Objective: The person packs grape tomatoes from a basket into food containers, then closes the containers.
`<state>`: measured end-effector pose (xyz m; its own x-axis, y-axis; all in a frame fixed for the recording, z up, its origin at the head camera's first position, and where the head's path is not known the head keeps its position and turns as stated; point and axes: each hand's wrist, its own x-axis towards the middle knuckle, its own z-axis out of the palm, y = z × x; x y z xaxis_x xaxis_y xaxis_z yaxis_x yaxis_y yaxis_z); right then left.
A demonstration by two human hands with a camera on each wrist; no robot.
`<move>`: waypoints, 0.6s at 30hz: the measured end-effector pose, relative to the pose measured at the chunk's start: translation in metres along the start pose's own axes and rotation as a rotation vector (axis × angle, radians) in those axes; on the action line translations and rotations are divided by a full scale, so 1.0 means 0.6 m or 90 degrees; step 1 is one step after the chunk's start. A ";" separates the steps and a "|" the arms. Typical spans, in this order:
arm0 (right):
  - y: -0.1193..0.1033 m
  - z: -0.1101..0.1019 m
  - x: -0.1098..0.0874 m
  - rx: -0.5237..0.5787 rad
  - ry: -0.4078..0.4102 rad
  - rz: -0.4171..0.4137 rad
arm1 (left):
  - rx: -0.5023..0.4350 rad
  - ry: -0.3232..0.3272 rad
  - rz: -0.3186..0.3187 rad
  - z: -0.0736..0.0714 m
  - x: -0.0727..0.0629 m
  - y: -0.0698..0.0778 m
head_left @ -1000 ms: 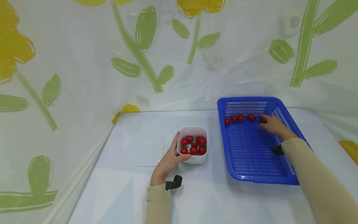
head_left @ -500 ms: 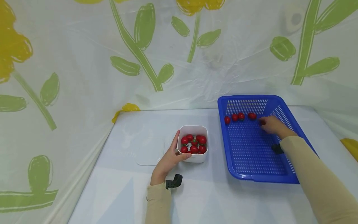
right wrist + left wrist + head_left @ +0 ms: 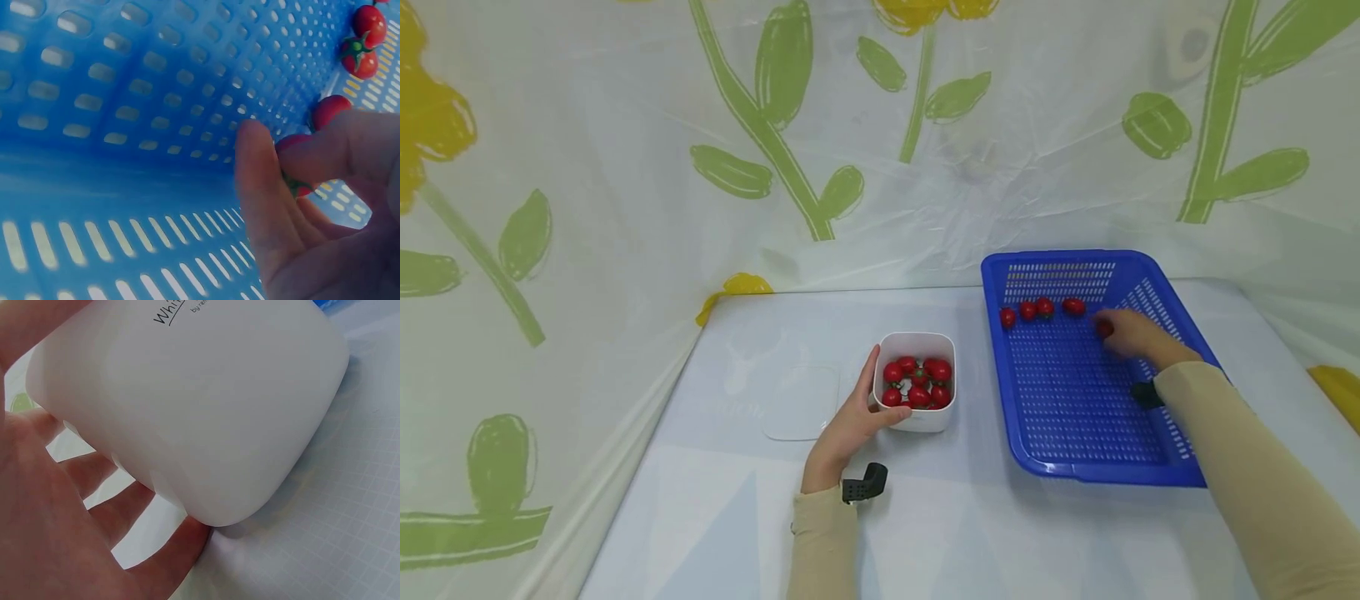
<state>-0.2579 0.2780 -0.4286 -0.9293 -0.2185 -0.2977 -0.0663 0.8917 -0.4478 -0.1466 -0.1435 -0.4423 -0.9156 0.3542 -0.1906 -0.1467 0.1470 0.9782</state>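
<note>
My left hand (image 3: 848, 429) grips a white square container (image 3: 919, 423) by its left side, thumb at the near wall and fingers along the side. Inside it lie several cherry tomatoes (image 3: 918, 396). In the left wrist view the container's lettered wall (image 3: 206, 406) fills most of the picture. My right hand (image 3: 1137, 336) reaches into the blue basket (image 3: 1075, 473) near its far right corner. Between thumb and fingers it pinches a cherry tomato (image 3: 292, 145), mostly covered by the fingers. Other cherry tomatoes (image 3: 1044, 307) lie along the basket's far wall, left of this hand.
A clear, flat, lid-like square (image 3: 802, 404) lies on the white table left of the container. Behind the table hangs a curtain (image 3: 880, 208) printed with flowers. The basket's raised slotted walls (image 3: 1060, 279) surround the right hand.
My right hand's fingers have closed around the tomato in the basket's far right, with only a slight shift of the hand. The left hand stays on the container. The head view has tilted slightly.
</note>
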 end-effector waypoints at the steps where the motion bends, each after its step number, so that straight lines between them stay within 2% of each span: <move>1: -0.002 -0.002 -0.002 0.011 0.000 0.005 | -0.001 0.000 0.000 0.000 0.000 0.000; 6: -0.007 -0.003 -0.009 0.048 -0.004 0.018 | -0.003 0.002 0.008 0.001 0.001 -0.001; 18: 0.000 -0.002 -0.018 0.022 0.005 -0.015 | 0.001 0.005 0.015 0.001 0.002 -0.002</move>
<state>-0.2485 0.2810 -0.4245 -0.9305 -0.2362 -0.2799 -0.0760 0.8722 -0.4833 -0.1472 -0.1425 -0.4437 -0.9214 0.3508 -0.1670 -0.1244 0.1408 0.9822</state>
